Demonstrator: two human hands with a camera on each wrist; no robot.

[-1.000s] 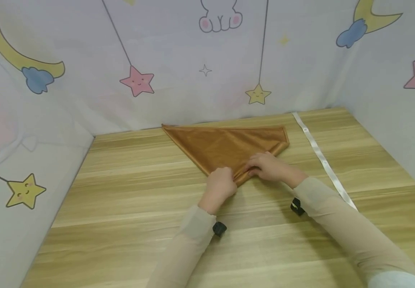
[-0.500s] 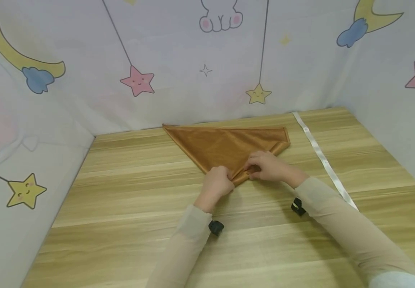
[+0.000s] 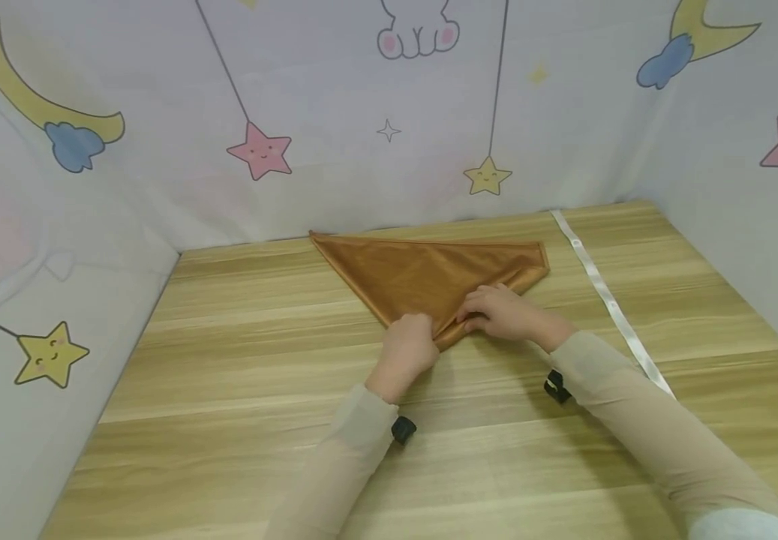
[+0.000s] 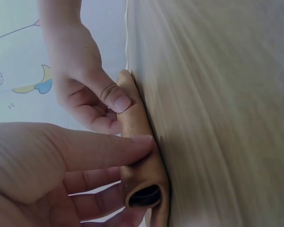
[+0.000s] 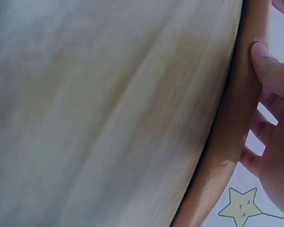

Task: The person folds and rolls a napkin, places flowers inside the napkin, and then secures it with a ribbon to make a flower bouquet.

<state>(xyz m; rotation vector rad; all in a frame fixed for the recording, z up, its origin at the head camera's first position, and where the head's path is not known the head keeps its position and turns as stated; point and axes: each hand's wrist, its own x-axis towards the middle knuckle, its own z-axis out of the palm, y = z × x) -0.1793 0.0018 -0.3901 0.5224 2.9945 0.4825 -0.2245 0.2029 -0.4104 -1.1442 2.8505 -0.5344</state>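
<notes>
Wood-grain tbl (image 3: 226, 375) fills lower frame; satiny brown cloth (image 3: 402, 274), approx. triangular, lies at ctr, shape abt same as 0.5 s ago. L hand (image 3: 407, 349) & R hand (image 3: 506, 312) both pinch its rolled lower-right edge, thumbs vs. fingers.

No text, label, brand, number or sign can be read in the head view or in either wrist view.
</notes>
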